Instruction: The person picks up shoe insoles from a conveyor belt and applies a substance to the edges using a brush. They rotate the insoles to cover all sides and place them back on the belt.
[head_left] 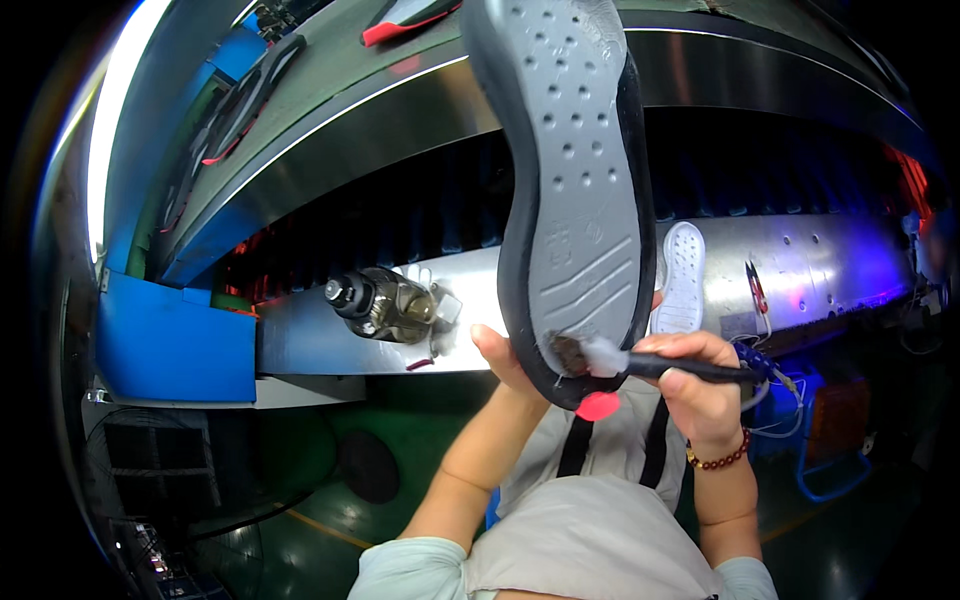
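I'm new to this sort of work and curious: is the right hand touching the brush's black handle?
Touching: the head view plainly shows the right hand gripping the black handle between its thumb and fingers.

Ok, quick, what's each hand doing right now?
Left hand: holding the grey-and-black shoe sole, most fingers hidden behind it.
Right hand: closed around the black-handled brush.

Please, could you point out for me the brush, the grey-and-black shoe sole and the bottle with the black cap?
Brush [643,364]: head view, front part of its black handle.
Grey-and-black shoe sole [588,215]: head view, middle of its grey face.
Bottle [398,310]: head view, its see-through body.
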